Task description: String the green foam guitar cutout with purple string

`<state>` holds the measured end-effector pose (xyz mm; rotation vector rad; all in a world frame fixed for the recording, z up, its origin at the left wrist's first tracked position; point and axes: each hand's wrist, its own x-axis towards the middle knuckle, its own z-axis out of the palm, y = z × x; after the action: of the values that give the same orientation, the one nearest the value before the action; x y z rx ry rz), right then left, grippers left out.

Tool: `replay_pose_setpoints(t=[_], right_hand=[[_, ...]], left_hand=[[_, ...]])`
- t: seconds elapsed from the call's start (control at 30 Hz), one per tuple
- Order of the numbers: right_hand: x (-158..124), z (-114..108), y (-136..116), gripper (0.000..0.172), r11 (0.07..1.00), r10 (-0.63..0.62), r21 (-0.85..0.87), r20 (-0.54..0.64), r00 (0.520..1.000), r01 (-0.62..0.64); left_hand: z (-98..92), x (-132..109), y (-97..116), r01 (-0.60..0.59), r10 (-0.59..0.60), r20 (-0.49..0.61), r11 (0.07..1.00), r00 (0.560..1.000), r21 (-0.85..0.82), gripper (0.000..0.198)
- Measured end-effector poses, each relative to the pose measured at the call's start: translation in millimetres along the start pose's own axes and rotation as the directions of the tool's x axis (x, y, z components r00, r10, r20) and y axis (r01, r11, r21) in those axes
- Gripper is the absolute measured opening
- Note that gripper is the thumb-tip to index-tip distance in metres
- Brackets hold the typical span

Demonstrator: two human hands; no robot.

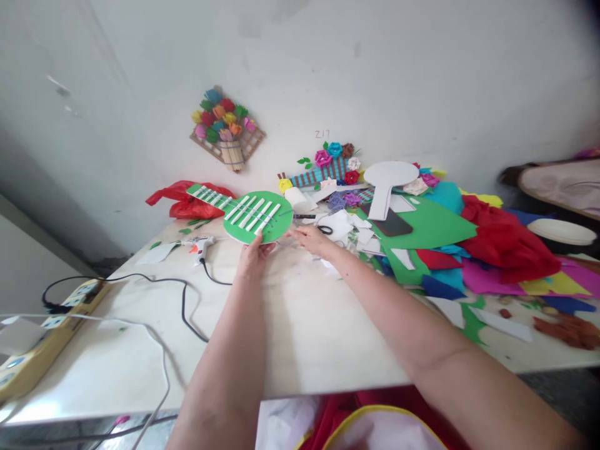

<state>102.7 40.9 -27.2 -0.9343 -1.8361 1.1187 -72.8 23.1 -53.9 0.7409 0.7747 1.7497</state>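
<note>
A green paper guitar (pixel 259 235) with a round body and a long neck is held up over the table. White paper strips cross its body and neck, and thin strings run along it. My left hand (pixel 255 253) grips the lower edge of the round body, thumb on the front. Just right of that body, my right hand (pixel 312 240) has its fingers pinched together; whatever is between them is too small to make out. A white glue gun (pixel 199 247) lies on the table left of my left hand. Close behind my right hand are the black handles of scissors (pixel 325 230).
At right, the table (pixel 323 337) carries green paper (pixel 431 222), a white paddle-shaped cutout (pixel 387 181), red cloth-like material (pixel 515 240) and scraps. A red plastic bag (pixel 187 203) lies behind the guitar. Cables cross the left side from a power strip (pixel 56 337).
</note>
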Motion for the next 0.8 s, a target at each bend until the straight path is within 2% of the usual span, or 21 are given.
replay_pose_setpoints(t=[0.13,0.23,0.47,0.8], right_hand=[[2.9,1.3,6.8,0.037,0.992,-0.051,-0.115,0.022,0.998,0.054],[5.4,2.5,12.6,0.035,0.99,-0.026,-0.135,0.029,0.999,0.03],[3.5,4.9,13.7,0.046,1.0,0.03,0.004,0.027,0.999,-0.031],[1.6,8.9,13.5,0.04,0.997,0.055,0.05,-0.016,0.998,-0.054]], left_hand=[[-1.7,1.5,-0.6,-0.039,0.039,-0.005,0.999,0.999,0.0,0.031],[-2.6,2.3,-0.4,-0.031,0.032,-0.045,0.999,0.998,0.016,0.03],[-3.3,4.8,-0.4,-0.007,0.005,-0.046,0.999,0.999,-0.04,0.028],[3.3,1.9,2.2,0.025,-0.027,-0.044,0.998,0.999,-0.055,0.027]])
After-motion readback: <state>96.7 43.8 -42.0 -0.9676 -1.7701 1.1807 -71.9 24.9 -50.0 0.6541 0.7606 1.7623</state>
